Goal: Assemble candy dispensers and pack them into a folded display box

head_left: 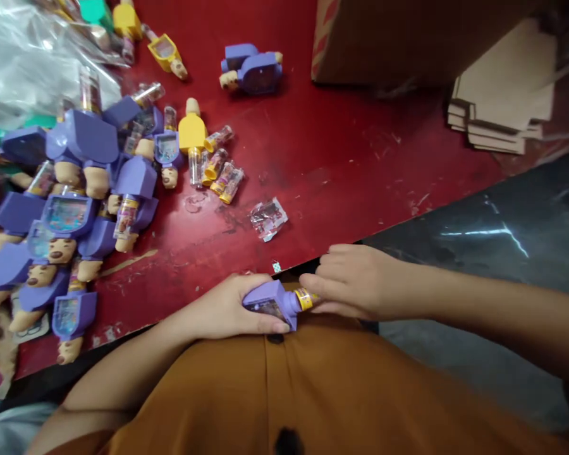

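The purple toy (270, 302) lies gripped in my left hand (232, 306), fingers (270, 327) curled around its body, while my right hand (360, 284) pinches its yellow band (306, 299) (right at the edge of the red worktop (341, 158)). More purple toys (90, 189) lie heaped further left.

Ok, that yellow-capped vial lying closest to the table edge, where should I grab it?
Pinch the yellow-capped vial at its yellow cap, probably coming from the right. It lies on its side with the cap toward you, and another vial sits close along its left.
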`<state>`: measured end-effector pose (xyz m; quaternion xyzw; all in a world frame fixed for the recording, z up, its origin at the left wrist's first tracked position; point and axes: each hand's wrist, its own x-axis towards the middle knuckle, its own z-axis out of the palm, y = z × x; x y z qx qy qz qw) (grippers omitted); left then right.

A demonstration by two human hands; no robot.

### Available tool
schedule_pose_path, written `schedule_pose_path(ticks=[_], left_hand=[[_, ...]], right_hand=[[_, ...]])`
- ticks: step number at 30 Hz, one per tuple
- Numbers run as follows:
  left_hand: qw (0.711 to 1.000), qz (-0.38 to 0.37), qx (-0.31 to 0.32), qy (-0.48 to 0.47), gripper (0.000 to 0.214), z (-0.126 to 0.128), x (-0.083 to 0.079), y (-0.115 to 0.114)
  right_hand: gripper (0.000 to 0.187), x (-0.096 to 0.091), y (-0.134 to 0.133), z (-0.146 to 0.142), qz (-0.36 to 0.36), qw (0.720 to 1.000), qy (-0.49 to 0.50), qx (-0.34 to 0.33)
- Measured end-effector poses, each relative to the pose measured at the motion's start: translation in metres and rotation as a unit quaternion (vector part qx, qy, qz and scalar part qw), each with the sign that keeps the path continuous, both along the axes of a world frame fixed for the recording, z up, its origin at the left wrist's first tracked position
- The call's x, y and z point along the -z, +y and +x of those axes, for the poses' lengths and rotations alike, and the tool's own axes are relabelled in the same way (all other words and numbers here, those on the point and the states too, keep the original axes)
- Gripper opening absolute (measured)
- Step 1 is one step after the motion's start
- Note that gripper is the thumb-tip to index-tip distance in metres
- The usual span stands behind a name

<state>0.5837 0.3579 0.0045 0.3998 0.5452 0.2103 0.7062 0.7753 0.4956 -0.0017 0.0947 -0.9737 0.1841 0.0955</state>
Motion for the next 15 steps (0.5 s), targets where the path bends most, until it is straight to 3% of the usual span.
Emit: schedule_pose_path(ticks=[2,5,7,10,12,15], left_hand=[[0.996,0.034,0.043,0.064,0.024,0.006,-0.004,0.0],[0.982,0.07,0.094,0.151,0.026,0.014,-0.005,-0.005],[0.967,0.099,0.127,0.199,0.026,0.018,-0.004,-0.01],[0.949,0.131,0.159,0.237,0.024,0.022,-0.002,-0.019],[0.949,0.119,0.162,0.245,0.025,0.024,-0.001,-0.025],[0.947,0.087,0.163,0.264,0.026,0.027,0.0,-0.029]], right_hand=[[0.031,-0.003,-0.006,0.004,0.084,0.996,0.037,0.003],[0.033,-0.003,-0.015,0.007,0.098,0.993,0.061,0.0],[0.034,0.002,-0.023,0.008,0.035,0.999,0.02,-0.017],[0.033,0.012,-0.037,0.013,-0.119,0.99,-0.08,-0.001],[0.032,0.016,-0.047,0.015,-0.229,0.961,-0.15,0.04],[0.034,0.017,-0.054,0.013,-0.36,0.89,-0.261,0.104]])
